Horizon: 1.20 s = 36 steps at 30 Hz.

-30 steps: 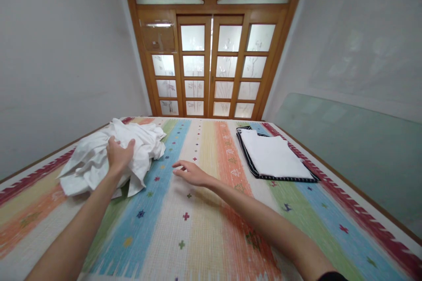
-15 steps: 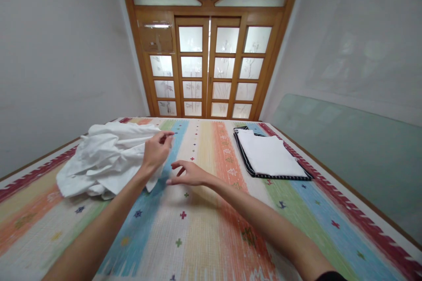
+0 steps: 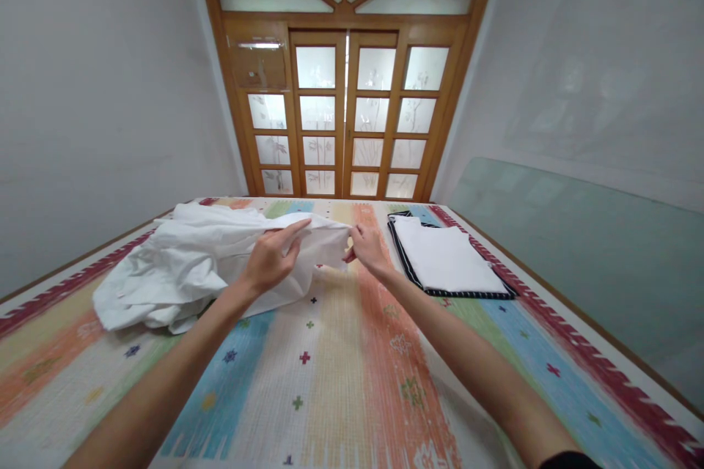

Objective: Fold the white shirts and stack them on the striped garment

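Note:
A crumpled white garment (image 3: pixel 181 264) is heaped on the left of the patterned table cover, its exact kind unclear from the folds. One end of it is stretched out to the right, lifted a little off the surface. My right hand (image 3: pixel 367 248) pinches the garment's far right corner between thumb and fingers. Against the stretched part lies my left hand (image 3: pixel 273 256), its fingers extended along the upper edge and the thumb apart below them.
On the right, a folded white cloth piece (image 3: pixel 448 256) rests on a folded black cloth with white stripes (image 3: pixel 407 264). A pale green panel (image 3: pixel 577 234) leans along the right wall. Wooden doors with glass panes (image 3: pixel 346 110) stand beyond the table's far edge.
My right hand has moved right and away from me, now pinching the garment's corner. The garment's right part is pulled out across the middle. My left hand has lowered slightly, its fingers straighter.

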Each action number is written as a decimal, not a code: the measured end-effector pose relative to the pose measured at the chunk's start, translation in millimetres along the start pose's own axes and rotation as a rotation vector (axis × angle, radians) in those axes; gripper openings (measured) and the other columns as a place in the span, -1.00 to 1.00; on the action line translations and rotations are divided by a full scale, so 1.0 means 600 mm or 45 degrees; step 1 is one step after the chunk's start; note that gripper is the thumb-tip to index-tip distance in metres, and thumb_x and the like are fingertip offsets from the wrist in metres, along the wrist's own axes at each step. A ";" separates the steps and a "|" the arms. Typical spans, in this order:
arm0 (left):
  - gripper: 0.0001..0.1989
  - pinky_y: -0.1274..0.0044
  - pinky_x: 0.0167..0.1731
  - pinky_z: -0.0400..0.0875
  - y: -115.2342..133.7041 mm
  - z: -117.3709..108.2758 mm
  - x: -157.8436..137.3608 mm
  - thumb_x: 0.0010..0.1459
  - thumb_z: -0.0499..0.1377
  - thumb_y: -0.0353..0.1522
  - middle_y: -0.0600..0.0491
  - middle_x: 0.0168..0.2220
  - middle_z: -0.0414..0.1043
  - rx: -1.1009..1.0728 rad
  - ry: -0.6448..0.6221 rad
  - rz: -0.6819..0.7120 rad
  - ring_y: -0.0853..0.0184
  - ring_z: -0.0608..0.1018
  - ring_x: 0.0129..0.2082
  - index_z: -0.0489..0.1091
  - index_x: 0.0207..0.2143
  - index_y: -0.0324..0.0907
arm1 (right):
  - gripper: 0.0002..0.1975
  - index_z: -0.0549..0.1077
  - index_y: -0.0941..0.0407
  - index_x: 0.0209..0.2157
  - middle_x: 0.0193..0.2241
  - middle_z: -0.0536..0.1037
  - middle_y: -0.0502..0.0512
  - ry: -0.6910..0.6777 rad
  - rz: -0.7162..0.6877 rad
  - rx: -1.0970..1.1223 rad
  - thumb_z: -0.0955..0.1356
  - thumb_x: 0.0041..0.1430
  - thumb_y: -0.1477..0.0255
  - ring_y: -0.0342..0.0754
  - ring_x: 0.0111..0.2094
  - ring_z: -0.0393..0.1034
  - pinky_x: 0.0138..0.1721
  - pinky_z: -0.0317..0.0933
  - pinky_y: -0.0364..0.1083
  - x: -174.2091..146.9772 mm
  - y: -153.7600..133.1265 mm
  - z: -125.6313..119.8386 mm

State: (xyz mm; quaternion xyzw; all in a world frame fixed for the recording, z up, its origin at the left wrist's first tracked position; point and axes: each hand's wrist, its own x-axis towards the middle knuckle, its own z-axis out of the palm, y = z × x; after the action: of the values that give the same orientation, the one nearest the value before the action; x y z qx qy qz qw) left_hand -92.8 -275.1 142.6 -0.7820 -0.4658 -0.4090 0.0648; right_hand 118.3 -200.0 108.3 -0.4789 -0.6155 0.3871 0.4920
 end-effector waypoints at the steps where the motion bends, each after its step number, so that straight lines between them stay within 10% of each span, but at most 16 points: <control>1: -0.50 0.36 0.09 0.35 -0.005 0.003 -0.001 0.20 0.02 -0.38 -0.02 0.08 0.46 0.067 -0.015 0.008 0.19 0.51 0.02 0.29 0.20 -0.12 | -0.82 0.17 0.06 -0.48 -0.72 0.27 -0.16 0.075 -0.024 0.071 0.20 0.21 0.35 -0.10 -0.68 0.43 -0.68 0.27 -0.22 0.005 -0.006 -0.012; 14: -0.11 0.07 0.24 -0.03 -0.118 -0.006 -0.037 0.08 0.13 -0.36 -0.24 0.41 -0.36 0.525 0.149 -0.332 -0.12 -0.12 0.37 -0.23 0.38 -0.25 | -0.91 0.21 0.05 -0.39 -0.53 0.40 -0.13 0.964 -0.367 0.696 0.20 0.19 0.37 -0.16 -0.43 0.51 -0.34 0.46 -0.14 0.082 -0.029 -0.188; 18: -0.09 0.07 0.22 0.03 -0.158 0.014 -0.053 0.05 0.17 -0.29 -0.29 0.39 -0.25 0.529 0.011 -0.329 -0.14 -0.06 0.36 -0.20 0.37 -0.25 | -0.94 0.30 0.09 -0.43 -0.53 0.46 -0.08 0.640 -0.097 0.488 0.29 0.11 0.44 -0.16 -0.45 0.50 -0.39 0.45 -0.17 0.079 0.006 -0.206; 24: -0.14 0.15 0.20 0.12 -0.181 0.081 -0.075 0.07 0.16 -0.09 -0.25 0.35 -0.02 0.398 -0.443 -0.159 -0.07 0.08 0.33 -0.05 0.34 -0.21 | -0.91 0.44 0.16 -0.40 -0.43 0.55 0.08 0.112 0.019 -0.596 0.38 0.00 0.44 -0.13 -0.49 0.44 -0.52 0.36 -0.20 0.029 0.060 -0.204; 30: -0.20 0.27 0.19 0.15 -0.156 0.128 -0.064 0.17 0.08 -0.14 -0.22 0.36 -0.04 0.398 -0.641 -0.099 0.07 0.20 0.29 -0.14 0.36 -0.22 | -0.65 0.41 0.18 -0.41 -0.60 0.47 0.08 -0.531 0.615 -0.971 0.35 0.17 0.15 -0.05 -0.65 0.39 -0.58 0.33 -0.07 -0.020 0.068 -0.181; 36: -0.64 0.38 -0.06 0.29 -0.114 0.158 -0.035 0.26 0.00 -0.22 -0.18 -0.10 0.54 0.532 -0.820 -0.248 0.08 0.50 -0.03 0.46 -0.07 -0.21 | -0.65 0.42 0.12 -0.35 -0.41 0.53 0.25 -0.347 0.293 -1.247 0.41 0.08 0.09 0.25 -0.21 0.48 -0.31 0.28 0.02 -0.046 0.122 -0.133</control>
State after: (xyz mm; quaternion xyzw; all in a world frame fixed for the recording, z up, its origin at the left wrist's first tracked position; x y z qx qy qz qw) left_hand -96.4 -205.7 46.5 -0.7924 -0.6075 -0.0435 0.0340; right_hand 212.8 -208.7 49.3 -0.6628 -0.7262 0.1641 0.0800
